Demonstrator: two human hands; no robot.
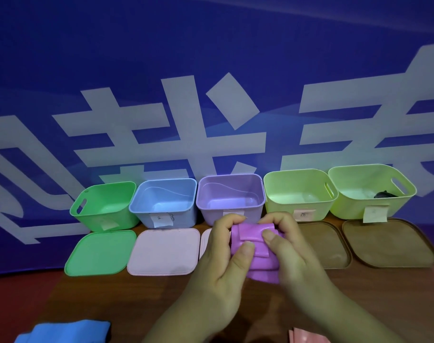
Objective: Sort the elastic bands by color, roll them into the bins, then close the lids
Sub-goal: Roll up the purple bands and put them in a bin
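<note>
Your left hand (218, 253) and right hand (292, 256) both pinch the purple band (255, 246) mid-roll; only the bin (354, 206) at two o'clock holds anything, all lids (99, 253) off.

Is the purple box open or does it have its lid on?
Open. The purple bin has no lid on top; you can see right down to its inside floor.

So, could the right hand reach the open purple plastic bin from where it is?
Probably yes. The open purple plastic bin stands just behind the right hand, with nothing between them. It and the left hand hold the rolled purple elastic band, though.
</note>
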